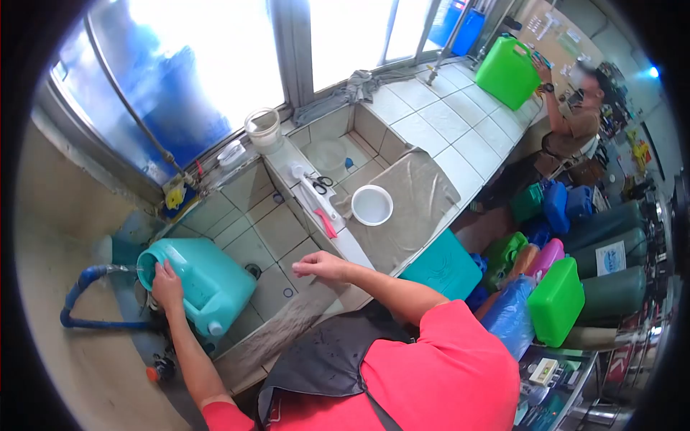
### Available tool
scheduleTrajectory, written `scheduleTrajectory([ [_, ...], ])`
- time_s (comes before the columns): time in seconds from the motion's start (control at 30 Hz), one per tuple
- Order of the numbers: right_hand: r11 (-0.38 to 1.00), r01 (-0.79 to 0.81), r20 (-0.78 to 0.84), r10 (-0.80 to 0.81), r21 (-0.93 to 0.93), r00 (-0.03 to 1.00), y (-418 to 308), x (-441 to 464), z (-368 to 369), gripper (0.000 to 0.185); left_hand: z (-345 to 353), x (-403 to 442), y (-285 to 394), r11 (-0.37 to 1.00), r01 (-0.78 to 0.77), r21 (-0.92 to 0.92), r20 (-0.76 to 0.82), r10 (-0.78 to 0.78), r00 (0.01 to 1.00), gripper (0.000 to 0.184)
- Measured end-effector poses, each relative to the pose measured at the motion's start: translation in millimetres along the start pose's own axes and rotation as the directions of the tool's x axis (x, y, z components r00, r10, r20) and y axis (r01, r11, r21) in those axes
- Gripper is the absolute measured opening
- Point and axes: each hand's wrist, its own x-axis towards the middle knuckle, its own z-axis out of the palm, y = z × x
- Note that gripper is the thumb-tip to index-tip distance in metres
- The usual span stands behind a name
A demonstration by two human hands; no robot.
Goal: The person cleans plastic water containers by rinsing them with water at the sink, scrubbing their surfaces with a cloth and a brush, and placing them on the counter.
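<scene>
A translucent teal water jug [215, 273] lies tilted in the tiled sink [277, 230], its wide mouth facing left. My left hand [167, 286] grips the jug beside that mouth. Water runs into the opening from a blue pipe [90, 276] on the left. Over the sink's near right edge hovers my right hand [322, 266], its fingers curled together with nothing visible in them. Close to it on the divider lie a pink-handled brush [327, 223], a white long-handled brush [309, 188] and black scissors [321, 184].
A white bowl [372, 205] rests on a grey cloth [417, 194]. A clear tub [264, 131] stands by the window. Further right, a co-worker [575, 115] handles a bright green jug [507, 72] on the tiled counter. Several coloured jugs and a green container [555, 302] crowd the right side.
</scene>
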Motion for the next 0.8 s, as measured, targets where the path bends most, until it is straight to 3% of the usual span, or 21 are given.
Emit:
scheduleTrajectory([
  [0.03, 1.0, 0.01, -0.014, -0.01, 0.005, 1.0, -8.1, -0.7, -2.1, 0.06, -2.4, 0.2, 8.1, 0.999, 0.0, -0.043, 0.007, 0.0, 1.0, 0.04],
  [0.1, 0.977, -0.057, 0.015, 0.055, 0.206, 0.998, -22.8, -1.8, -3.5, 0.072, -0.9, -2.6, 24.4, 0.994, -0.079, -0.071, 0.035, 0.082, 0.996, 0.039],
  [0.13, 0.971, -0.112, 0.062, 0.101, 0.213, 0.993, -19.2, 7.4, -2.8, 0.085, -6.8, -3.6, 39.0, 0.985, -0.146, -0.097, 0.065, 0.153, 0.986, 0.038],
  [0.17, 0.971, -0.101, 0.055, 0.091, 0.215, 0.994, -14.1, 18.3, -1.7, 0.085, -14.1, -6.0, 53.8, 0.983, -0.155, -0.098, 0.057, 0.161, 0.985, 0.038],
  [0.23, 0.875, -0.357, 0.253, 0.283, 0.328, 0.925, 2.2, 43.4, -1.3, 0.091, -55.0, -13.0, 97.1, 0.862, -0.491, -0.121, -0.004, 0.495, 0.869, 0.032],
  [0.27, 0.845, -0.426, 0.312, 0.33, 0.323, 0.891, 5.0, 57.8, -7.5, 0.093, -69.5, -12.6, 106.1, 0.815, -0.561, -0.145, -0.081, 0.555, 0.828, 0.025],
  [0.33, 0.897, -0.319, 0.109, 0.301, 0.305, 0.948, -37.8, 67.1, -23.5, 0.09, -130.0, -17.5, 114.2, 0.831, -0.526, -0.181, -0.112, 0.514, 0.85, 0.024],
  [0.37, 0.914, -0.065, -0.121, 0.123, 0.401, 0.985, -49.6, 92.3, -29.2, 0.092, -151.6, -17.3, 113.5, 0.839, -0.501, -0.212, -0.139, 0.482, 0.865, 0.023],
  [0.4, 0.877, 0.205, -0.359, -0.04, 0.434, 0.932, -62.0, 116.0, -38.8, 0.093, -157.9, -19.2, 93.2, 0.826, -0.536, -0.171, -0.255, 0.489, 0.834, 0.023],
  [0.43, 0.909, 0.299, -0.211, -0.243, 0.292, 0.947, -92.3, 109.1, -67.3, 0.088, -160.4, -26.0, 64.1, 0.814, -0.567, -0.126, -0.368, 0.492, 0.789, 0.025],
  [0.5, 0.839, 0.522, -0.466, -0.405, 0.152, 0.787, -168.8, 78.7, -75.0, 0.08, -163.9, -49.8, 23.5, 0.688, -0.55, -0.474, -0.47, 0.33, 0.819, 0.029],
  [0.53, 0.788, 0.613, -0.544, -0.491, 0.056, 0.681, -179.2, 83.0, -77.9, 0.077, -162.3, -57.8, 22.3, 0.696, -0.541, -0.472, -0.464, 0.326, 0.824, 0.029],
  [0.57, 0.791, 0.609, -0.534, -0.489, 0.062, 0.689, -180.1, 78.9, -74.4, 0.077, -157.8, -68.4, 25.2, 0.817, -0.573, 0.062, -0.59, 0.493, 0.639, 0.033],
  [0.6, 0.731, 0.682, -0.567, -0.568, -0.014, 0.597, -179.7, 69.5, -70.9, 0.078, -152.2, -76.4, 25.5, 0.72, -0.39, 0.575, -0.563, 0.693, 0.45, 0.036],
  [0.63, 0.658, 0.747, -0.587, -0.642, -0.093, 0.493, -179.6, 66.3, -63.8, 0.078, -144.6, -79.2, 22.0, 0.724, -0.372, 0.581, -0.562, 0.687, 0.46, 0.036],
  [0.7, 0.703, 0.679, -0.625, -0.435, 0.214, 0.648, -94.4, 116.6, -55.8, 0.078, -126.3, -79.8, 17.1, 0.746, -0.643, 0.175, -0.501, 0.629, 0.594, 0.033],
  [0.73, 0.707, 0.606, -0.575, -0.341, 0.365, 0.744, -79.1, 112.8, -40.8, 0.08, -123.1, -79.0, 16.2, 0.704, -0.707, -0.062, -0.451, 0.612, 0.65, 0.032],
  [0.77, 0.695, 0.512, -0.502, -0.246, 0.505, 0.829, -69.1, 106.9, -29.7, 0.081, -125.7, -67.0, 34.6, 0.668, -0.702, -0.246, -0.373, 0.603, 0.705, 0.026],
  [0.8, 0.701, 0.502, -0.483, -0.251, 0.507, 0.839, -69.6, 99.2, -23.4, 0.081, -130.3, -61.9, 46.9, 0.739, -0.521, -0.427, -0.234, 0.466, 0.853, 0.025],
])
